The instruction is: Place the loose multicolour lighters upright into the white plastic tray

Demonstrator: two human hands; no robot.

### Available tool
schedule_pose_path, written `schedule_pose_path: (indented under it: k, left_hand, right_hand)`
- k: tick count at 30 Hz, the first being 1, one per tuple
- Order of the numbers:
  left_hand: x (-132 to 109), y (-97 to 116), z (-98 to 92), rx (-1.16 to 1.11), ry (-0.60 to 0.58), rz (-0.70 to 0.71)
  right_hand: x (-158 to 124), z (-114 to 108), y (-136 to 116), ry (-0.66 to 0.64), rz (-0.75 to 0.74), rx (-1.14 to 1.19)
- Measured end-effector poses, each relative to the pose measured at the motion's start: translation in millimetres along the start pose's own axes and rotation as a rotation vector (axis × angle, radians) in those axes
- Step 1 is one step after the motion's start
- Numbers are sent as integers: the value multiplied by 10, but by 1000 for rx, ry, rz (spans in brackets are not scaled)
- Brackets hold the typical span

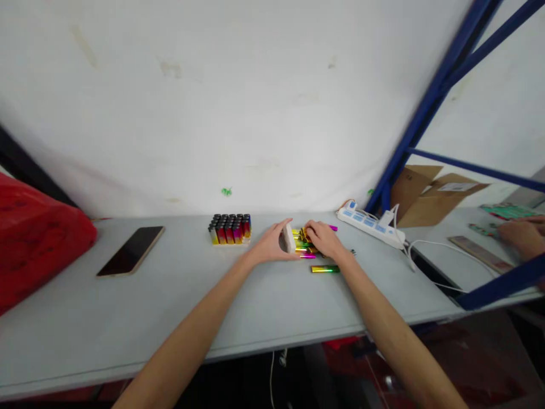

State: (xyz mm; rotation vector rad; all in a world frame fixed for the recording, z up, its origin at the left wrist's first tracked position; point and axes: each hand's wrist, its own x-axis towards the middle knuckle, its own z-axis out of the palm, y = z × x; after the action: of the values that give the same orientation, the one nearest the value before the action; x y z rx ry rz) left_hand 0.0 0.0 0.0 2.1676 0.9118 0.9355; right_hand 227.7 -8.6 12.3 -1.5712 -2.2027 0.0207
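My left hand [272, 243] curls round a small white tray [289, 238] standing on its edge on the grey table [170, 295]. My right hand [324, 238] rests, fingers bent, on a pile of shiny multicoloured lighters [303, 245] beside that tray; what its fingertips pinch is hidden. One loose lighter [324, 269] lies just in front of my right wrist. A filled block of upright lighters [230, 228] stands to the left, apart from both hands.
A phone [131, 250] lies face up at the left, beside a red bag [34, 238]. A white power strip [369, 222] with cables lies at the right, behind it a cardboard box [430, 193] and blue shelf posts [426, 108]. Another person's hand [520, 234] works at the far right.
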Motion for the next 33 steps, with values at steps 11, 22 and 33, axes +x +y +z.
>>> schedule_pose_path:
  k: [11,22,33]
  left_hand:
    - [17,-7,52,91,1,42]
    - [22,-56,-6,32,-3,48]
    - [35,-49,-386,-14,-124,-31]
  right_hand:
    - [-64,120,-244,19,-100,-239]
    - [-56,133,-331,-3,-150,-138]
    - [-56,147,-274,-45,-96,-182]
